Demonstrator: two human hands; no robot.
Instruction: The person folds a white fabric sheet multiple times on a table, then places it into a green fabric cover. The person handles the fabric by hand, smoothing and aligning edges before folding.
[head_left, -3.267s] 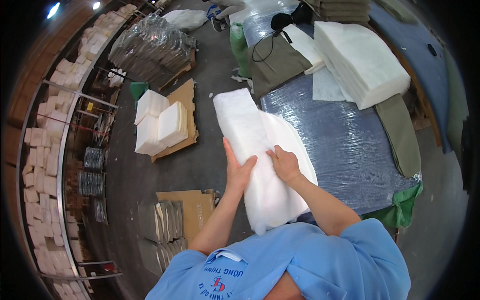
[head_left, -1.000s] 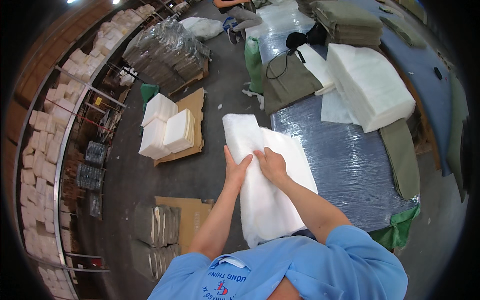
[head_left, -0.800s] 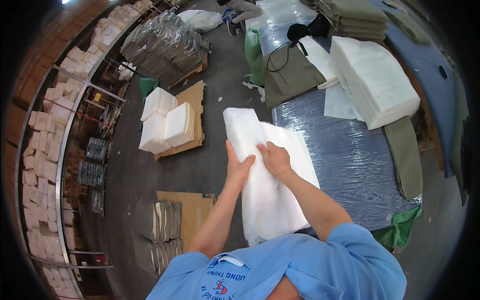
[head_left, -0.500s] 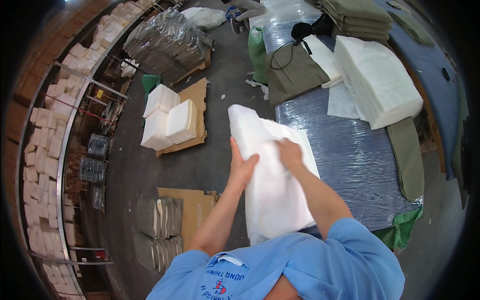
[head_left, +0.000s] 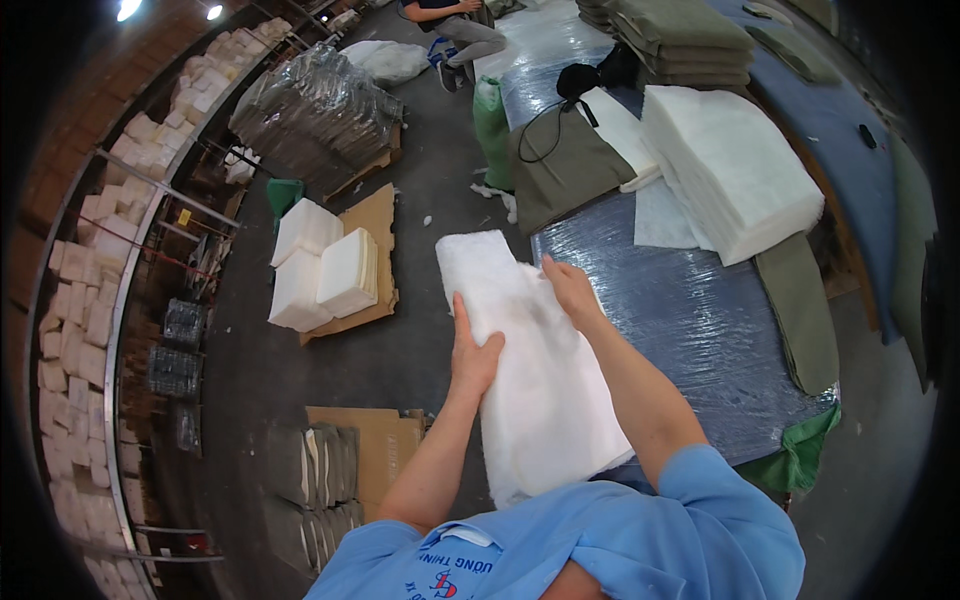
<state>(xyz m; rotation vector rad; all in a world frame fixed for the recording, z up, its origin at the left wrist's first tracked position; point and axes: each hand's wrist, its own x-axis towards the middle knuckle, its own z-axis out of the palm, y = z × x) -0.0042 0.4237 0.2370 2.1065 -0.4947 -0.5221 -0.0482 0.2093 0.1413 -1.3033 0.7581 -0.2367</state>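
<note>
A long piece of soft white wadding (head_left: pixel 545 410), folded over along its length, lies between my arms and reaches from my chest to the edge of the plastic-wrapped table. My left hand (head_left: pixel 472 352) grips its left side, thumb on top and fingers along the edge. Closed on the right edge near the far end is my right hand (head_left: pixel 570 290), with its fingertips partly hidden. To the right of the hands, a thick stack of white wadding sheets (head_left: pixel 730 170) rests on the table, beside an olive fabric cover (head_left: pixel 570 165) with a black cord.
Blue table wrapped in clear film (head_left: pixel 690 310); folded olive covers (head_left: pixel 685 40) at its far end. White blocks (head_left: pixel 305 270) sit on cardboard at left, grey-green cushions (head_left: pixel 330 470) nearer. A wrapped pallet (head_left: pixel 315 115) and a seated person (head_left: pixel 465 40) are farther off.
My right hand has moved from the middle of the wadding to its far right edge. The wadding's upper part is shifted and opened slightly; my left hand keeps its grip. The view has tilted up.
</note>
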